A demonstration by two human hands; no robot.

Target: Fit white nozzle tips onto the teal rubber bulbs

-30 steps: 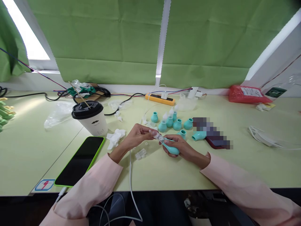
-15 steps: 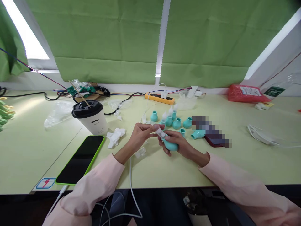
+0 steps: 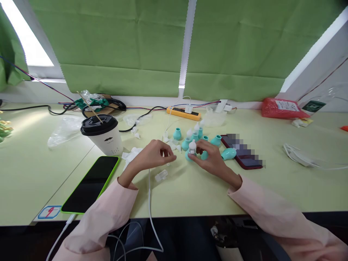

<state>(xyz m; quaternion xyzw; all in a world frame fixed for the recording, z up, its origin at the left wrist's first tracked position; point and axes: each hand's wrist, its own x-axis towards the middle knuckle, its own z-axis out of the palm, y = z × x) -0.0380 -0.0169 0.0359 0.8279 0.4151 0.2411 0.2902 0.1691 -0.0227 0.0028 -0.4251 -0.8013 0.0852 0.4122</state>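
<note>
My right hand has its thumb and fingers around a teal squeeze bulb with a white nozzle in its neck. The bulb is upright at the near side of a cluster of similar bulbs, partly covered by my fingers. To its left hovers my left hand, fingers curled and tips together, with nothing visible in them. Below it on the table lies a clear plastic piece. Small translucent pieces are scattered between my hands and the bulbs behind. Another teal bulb lies on its side at the right.
A lidded paper cup, a green-cased phone and crumpled tissue are on the left. Another phone lies right of the bulbs. Behind stand a yellow power strip and a red package. A white cable crosses the front edge.
My right hand has moved forward with the bulb, from lying tilted in my palm to upright among the others. My left hand has come off the nozzle and drawn back to the left.
</note>
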